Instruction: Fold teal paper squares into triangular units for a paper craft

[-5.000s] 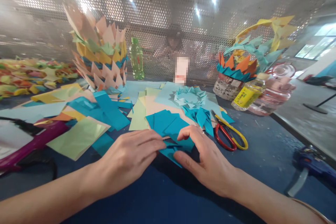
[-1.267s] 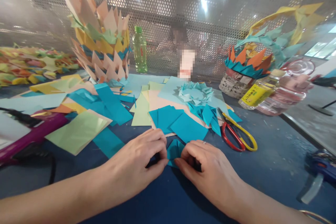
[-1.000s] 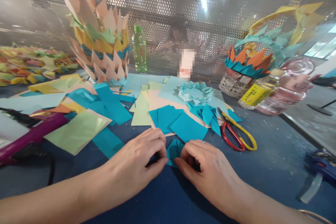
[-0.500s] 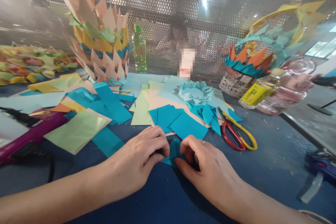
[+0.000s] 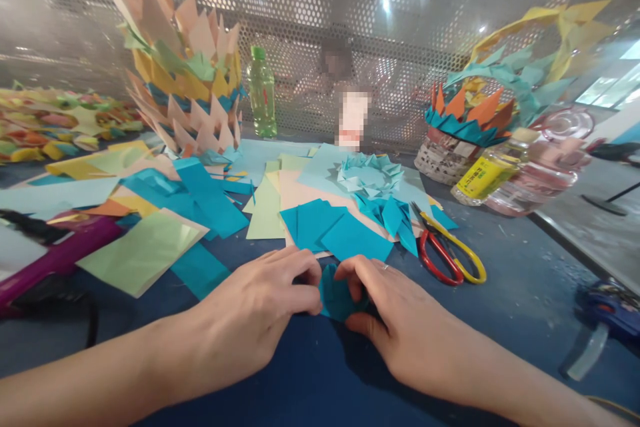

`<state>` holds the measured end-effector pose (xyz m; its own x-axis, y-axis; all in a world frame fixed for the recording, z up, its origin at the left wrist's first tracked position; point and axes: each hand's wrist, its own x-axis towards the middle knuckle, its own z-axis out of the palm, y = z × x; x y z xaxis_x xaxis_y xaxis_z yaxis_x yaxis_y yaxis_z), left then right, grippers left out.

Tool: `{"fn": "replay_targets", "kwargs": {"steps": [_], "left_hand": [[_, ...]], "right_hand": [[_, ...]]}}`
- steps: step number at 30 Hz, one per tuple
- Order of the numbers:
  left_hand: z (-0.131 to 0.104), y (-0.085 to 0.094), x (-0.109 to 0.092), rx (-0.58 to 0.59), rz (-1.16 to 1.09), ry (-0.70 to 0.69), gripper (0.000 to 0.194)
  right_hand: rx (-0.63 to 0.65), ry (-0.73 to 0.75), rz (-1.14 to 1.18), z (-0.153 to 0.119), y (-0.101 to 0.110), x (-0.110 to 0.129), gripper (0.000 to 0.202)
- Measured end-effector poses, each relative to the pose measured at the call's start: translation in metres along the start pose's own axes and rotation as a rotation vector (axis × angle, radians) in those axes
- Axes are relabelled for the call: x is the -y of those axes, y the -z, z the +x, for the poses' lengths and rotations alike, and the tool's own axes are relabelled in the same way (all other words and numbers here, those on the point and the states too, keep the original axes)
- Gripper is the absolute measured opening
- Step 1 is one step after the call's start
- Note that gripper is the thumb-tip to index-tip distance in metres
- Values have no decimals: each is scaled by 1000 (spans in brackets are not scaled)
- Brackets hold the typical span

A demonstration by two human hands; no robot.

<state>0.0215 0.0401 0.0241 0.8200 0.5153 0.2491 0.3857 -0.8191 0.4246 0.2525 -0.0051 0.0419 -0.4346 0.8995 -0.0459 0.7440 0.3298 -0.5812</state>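
Note:
A small folded piece of blue paper (image 5: 336, 297) is between my two hands, just above the dark blue tabletop (image 5: 310, 373). My left hand (image 5: 267, 300) pinches its left edge between thumb and curled fingers. On the other side, my right hand (image 5: 383, 307) curls around its right edge, thumb below and fingers above. Parts of the paper are hidden by my fingers. Right beyond the hands lie several blue paper squares (image 5: 357, 233). A cluster of folded blue paper points (image 5: 387, 213) and a pale blue folded-paper ring (image 5: 370, 173) rest behind them.
Scissors (image 5: 445, 253) lie to the right, with a blue glue gun (image 5: 610, 310) farther out. At left are a purple glue gun (image 5: 60, 257) and green paper (image 5: 145, 250). Tall paper-pointed work (image 5: 193, 100), a green bottle (image 5: 261, 93) and a yellow-labelled bottle (image 5: 493, 173) stand behind.
My right thumb and fingers have spread a little, and more of the blue paper's right part shows. My left thumb has moved up along its left edge. The view has shifted slightly.

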Motion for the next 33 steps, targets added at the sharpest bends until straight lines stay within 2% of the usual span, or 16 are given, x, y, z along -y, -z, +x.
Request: {"fn": "replay_targets", "kwargs": {"steps": [5, 9, 14, 19, 24, 28, 33], "left_hand": [[-3, -2, 0, 66, 145, -126, 32], [-4, -8, 2, 67, 196, -194, 28], [-5, -12, -4, 43, 346, -217, 20], [-8, -4, -19, 56, 461, -200, 31], [-8, 0, -20, -13, 387, -188, 35], [-4, -1, -12, -47, 194, -105, 34], [-2, 2, -11, -34, 68, -31, 31]], "right_hand": [[44, -25, 96, -1, 10, -5, 35], [61, -50, 116, 3, 9, -6, 37], [-91, -126, 21, 8, -5, 0, 30], [-52, -113, 37, 9, -4, -2, 34], [-31, -122, 94, 10, 4, -7, 35], [-45, -113, 100, 9, 4, -6, 34], [-101, -90, 96, 9, 5, -6, 37]]}}
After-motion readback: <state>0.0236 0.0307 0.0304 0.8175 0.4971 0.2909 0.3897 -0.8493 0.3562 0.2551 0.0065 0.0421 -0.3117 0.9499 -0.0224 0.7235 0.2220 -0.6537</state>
